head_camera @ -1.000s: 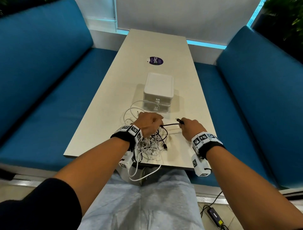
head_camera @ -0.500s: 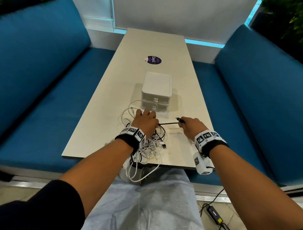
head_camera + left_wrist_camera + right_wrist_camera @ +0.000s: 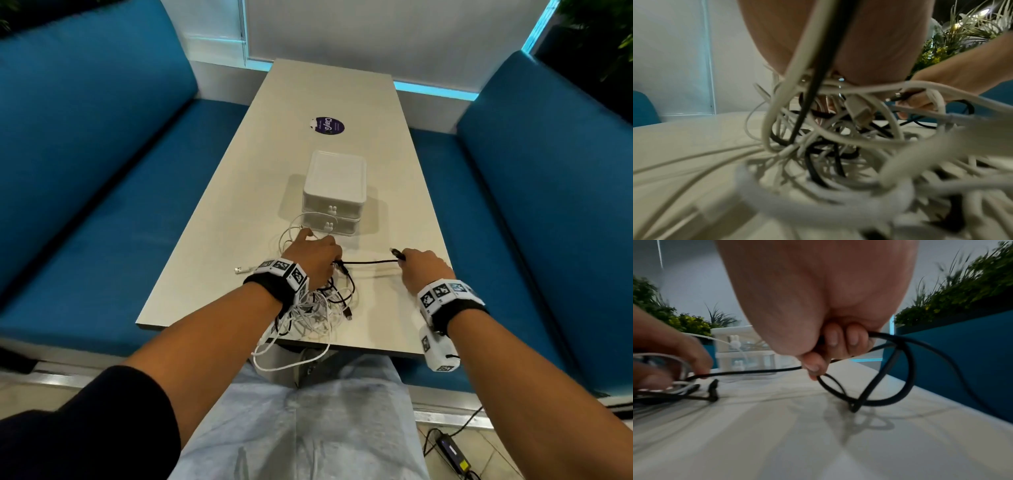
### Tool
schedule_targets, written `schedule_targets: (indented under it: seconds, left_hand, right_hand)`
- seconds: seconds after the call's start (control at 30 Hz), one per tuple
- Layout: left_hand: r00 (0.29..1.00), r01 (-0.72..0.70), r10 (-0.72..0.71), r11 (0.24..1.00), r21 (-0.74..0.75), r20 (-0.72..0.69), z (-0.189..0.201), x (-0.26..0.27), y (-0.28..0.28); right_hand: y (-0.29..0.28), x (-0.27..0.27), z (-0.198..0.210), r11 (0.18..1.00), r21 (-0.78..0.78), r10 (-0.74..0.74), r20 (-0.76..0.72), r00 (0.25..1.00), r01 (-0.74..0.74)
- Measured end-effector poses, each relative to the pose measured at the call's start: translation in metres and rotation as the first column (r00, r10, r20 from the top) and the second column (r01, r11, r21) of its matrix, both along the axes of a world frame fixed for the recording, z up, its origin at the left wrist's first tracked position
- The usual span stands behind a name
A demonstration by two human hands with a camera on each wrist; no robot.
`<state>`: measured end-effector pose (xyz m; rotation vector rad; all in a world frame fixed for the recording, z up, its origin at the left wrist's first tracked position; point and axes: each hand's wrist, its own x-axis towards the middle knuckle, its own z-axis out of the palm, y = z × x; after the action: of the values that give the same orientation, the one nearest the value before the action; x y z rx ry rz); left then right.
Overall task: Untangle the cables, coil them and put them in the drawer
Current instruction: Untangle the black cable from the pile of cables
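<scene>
Looking down along the table (image 3: 239, 192), we find the cable tangle (image 3: 318, 305) crowded against its near edge, a little left of the middle, with two white loops spilling over that edge toward our lap. The far half of the table carries only a purple round sticker (image 3: 329, 125); the near-right corner is bare, and so is a strip along the left edge apart from one white plug (image 3: 239, 270) lying loose there. Blue benches (image 3: 102, 192) flank both long edges.

Our left hand (image 3: 313, 255) rests on the far side of the tangle, fingers curled down into the white and black strands; which ones it grips we cannot tell, since the left wrist view shows only a blurred knot. Our right hand (image 3: 423, 269) sits apart to the right, fingers curled around a black cable (image 3: 368, 262), its plug poking out past the thumb. That cable runs taut between the two hands just above the surface. In the right wrist view more of it hangs in a loop below the fist.

A white two-drawer box (image 3: 334, 192) stands mid-table just beyond the left hand, both drawers closed.
</scene>
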<state>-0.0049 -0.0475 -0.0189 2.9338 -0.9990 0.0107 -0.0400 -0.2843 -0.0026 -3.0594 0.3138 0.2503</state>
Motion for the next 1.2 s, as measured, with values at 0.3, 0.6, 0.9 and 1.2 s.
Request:
schedule_targets:
  seconds: [0.3, 0.6, 0.9, 1.2]
  left_hand:
    - [0.996, -0.065, 0.059, 0.994, -0.088, -0.069, 0.001, -0.004, -0.007]
    - [0.998, -0.046, 0.051, 0.978, -0.204, 0.023, 0.007, -0.006, 0.016]
    - [0.995, 0.031, -0.024, 0.997, -0.073, 0.099, 0.026, 0.005, 0.036]
    - [0.991, 0.113, -0.114, 0.993, 0.019, 0.068, 0.033, 0.006, 0.041]
  right_hand:
    - [0.067, 0.002, -0.009, 0.895, 0.301, 0.31, 0.115, 0.944, -0.33]
    - [0.061, 0.004, -0.009, 0.902, 0.293, 0.303, 0.09, 0.949, -0.316]
    - [0.054, 0.003, 0.003, 0.913, 0.277, 0.286, 0.088, 0.954, -0.3]
    - [0.033, -0.004, 0.004, 0.917, 0.328, 0.227, 0.036, 0.973, -0.226]
